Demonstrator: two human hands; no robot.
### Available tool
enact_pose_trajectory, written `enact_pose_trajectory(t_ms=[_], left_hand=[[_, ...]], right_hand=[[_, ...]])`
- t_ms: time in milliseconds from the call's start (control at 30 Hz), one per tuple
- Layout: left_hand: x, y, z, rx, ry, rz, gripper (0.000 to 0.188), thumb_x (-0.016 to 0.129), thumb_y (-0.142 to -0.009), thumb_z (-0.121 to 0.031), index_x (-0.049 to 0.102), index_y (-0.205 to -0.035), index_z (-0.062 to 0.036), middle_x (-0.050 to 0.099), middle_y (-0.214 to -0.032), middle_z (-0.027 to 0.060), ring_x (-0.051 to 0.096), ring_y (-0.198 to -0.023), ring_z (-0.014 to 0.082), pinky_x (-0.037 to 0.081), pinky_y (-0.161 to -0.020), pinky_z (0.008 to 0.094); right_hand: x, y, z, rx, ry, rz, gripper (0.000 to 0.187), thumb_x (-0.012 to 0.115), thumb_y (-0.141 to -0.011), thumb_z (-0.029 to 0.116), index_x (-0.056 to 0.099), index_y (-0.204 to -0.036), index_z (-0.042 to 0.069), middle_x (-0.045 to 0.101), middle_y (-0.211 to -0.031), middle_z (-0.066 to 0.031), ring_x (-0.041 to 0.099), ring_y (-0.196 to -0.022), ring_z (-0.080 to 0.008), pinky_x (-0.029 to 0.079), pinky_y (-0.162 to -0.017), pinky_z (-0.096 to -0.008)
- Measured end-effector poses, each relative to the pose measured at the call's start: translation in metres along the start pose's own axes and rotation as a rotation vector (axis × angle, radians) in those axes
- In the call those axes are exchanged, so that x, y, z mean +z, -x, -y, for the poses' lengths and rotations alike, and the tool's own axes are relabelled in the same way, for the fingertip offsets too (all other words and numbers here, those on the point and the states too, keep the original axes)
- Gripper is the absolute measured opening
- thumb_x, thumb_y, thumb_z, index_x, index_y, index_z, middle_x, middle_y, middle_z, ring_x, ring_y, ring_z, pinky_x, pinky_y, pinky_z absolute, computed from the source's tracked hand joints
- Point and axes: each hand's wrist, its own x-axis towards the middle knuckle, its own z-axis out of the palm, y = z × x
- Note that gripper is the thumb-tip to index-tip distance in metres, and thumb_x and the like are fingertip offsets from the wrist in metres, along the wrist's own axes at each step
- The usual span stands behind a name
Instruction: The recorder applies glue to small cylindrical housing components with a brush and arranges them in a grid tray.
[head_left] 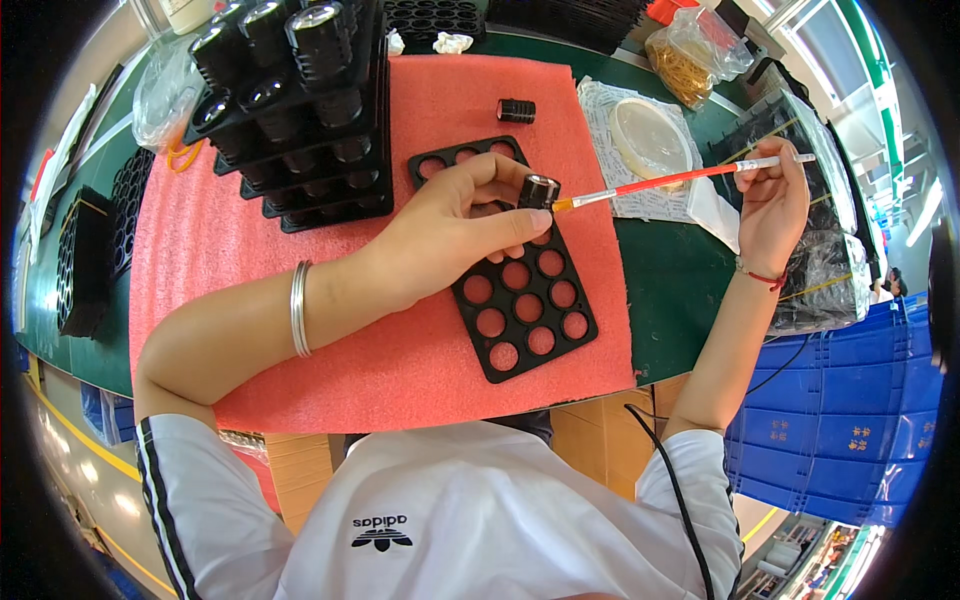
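My left hand (462,215) pinches a short black cylinder (538,192) with a shiny top, above a black tray (516,332) with round holes. In my right hand (775,205), off to the right, is a thin paintbrush (665,183) with a red handle, held near its pale end. Its bristles point left and meet the side of the cylinder, or lie very close to it; contact is hard to tell. The tray's visible holes show pink foam through them, and my left hand covers part of it. Farther back, another black cylinder (516,110) lies on its side.
Pink foam sheet (420,385) covers part of the green table (655,270). A tall stack of black trays (345,185) bearing cylinders stands at left. At right are a round translucent dish (650,138), a bag of yellow bands (690,65) and blue crates (820,430).
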Motion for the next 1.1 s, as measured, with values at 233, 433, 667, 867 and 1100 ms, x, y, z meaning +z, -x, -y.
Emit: enact_pose_trajectory(t_ms=[233,433,667,867,1100], left_hand=[[0.000,-0.001,0.002,-0.002,0.015,-0.005,0.029,0.061,-0.081,-0.020,0.049,-0.103,-0.0053,0.055,-0.083,0.0004,0.048,-0.070,0.0061,0.038,-0.061,0.0184],[0.000,-0.001,0.001,0.015,-0.005,0.001,0.030,0.061,-0.082,-0.021,0.048,-0.104,-0.0053,0.055,-0.083,0.0003,0.048,-0.070,0.0060,0.038,-0.061,0.0181],[0.000,-0.001,0.000,0.001,-0.013,0.004,0.032,0.061,-0.081,-0.023,0.049,-0.106,-0.0060,0.056,-0.084,-0.0001,0.048,-0.069,0.0051,0.037,-0.060,0.0176],[0.000,0.000,0.000,0.008,-0.014,0.010,0.033,0.061,-0.082,-0.023,0.049,-0.107,-0.0053,0.057,-0.087,0.0006,0.048,-0.070,0.0055,0.038,-0.061,0.0182],[0.000,0.000,0.001,0.015,0.005,0.020,0.030,0.059,-0.082,-0.021,0.050,-0.105,-0.0047,0.057,-0.088,0.0012,0.048,-0.070,0.0057,0.039,-0.062,0.0187]], right_hand=[[0.000,0.000,0.000,0.005,-0.006,-0.010,0.029,0.049,-0.087,0.023,0.056,-0.093,-0.005,0.058,-0.067,-0.0077,0.054,-0.056,-0.0114,0.041,-0.052,-0.0231],[-0.001,0.000,0.000,0.005,-0.009,-0.001,0.029,0.048,-0.087,0.023,0.056,-0.093,-0.005,0.058,-0.067,-0.0075,0.054,-0.056,-0.0117,0.041,-0.052,-0.0233],[-0.002,-0.001,-0.001,0.004,-0.007,-0.004,0.029,0.049,-0.087,0.023,0.056,-0.093,-0.005,0.057,-0.066,-0.0072,0.054,-0.056,-0.0120,0.041,-0.052,-0.0235],[-0.002,0.000,-0.001,0.013,-0.007,-0.003,0.028,0.049,-0.087,0.023,0.055,-0.093,-0.004,0.057,-0.067,-0.0067,0.053,-0.056,-0.0117,0.040,-0.052,-0.0228],[-0.017,-0.008,-0.003,0.180,-0.486,0.144,0.019,0.049,-0.086,0.020,0.053,-0.089,0.001,0.054,-0.074,-0.0031,0.046,-0.057,-0.0104,0.037,-0.053,-0.0229]])
